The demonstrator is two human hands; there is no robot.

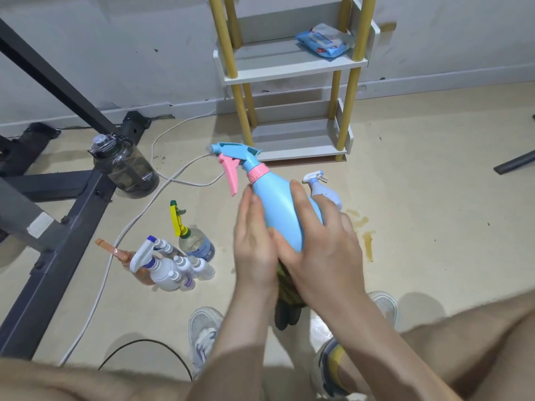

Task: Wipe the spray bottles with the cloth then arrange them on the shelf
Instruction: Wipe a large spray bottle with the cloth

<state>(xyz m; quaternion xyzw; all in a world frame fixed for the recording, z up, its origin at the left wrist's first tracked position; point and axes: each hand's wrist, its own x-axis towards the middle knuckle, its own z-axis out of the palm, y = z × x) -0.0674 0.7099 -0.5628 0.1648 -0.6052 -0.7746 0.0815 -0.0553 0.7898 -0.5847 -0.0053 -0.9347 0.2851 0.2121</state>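
Your right hand (324,250) grips the blue spray bottle (279,204) round its body. Your left hand (254,244) presses flat-fingered against its side, with the dark cloth (286,302) hanging beneath both hands.

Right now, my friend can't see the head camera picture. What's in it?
A left hand and a right hand hold a blue spray bottle with a pink trigger over a dark cloth. More spray bottles sit on the floor to the left, and a white shelf with yellow posts stands ahead.
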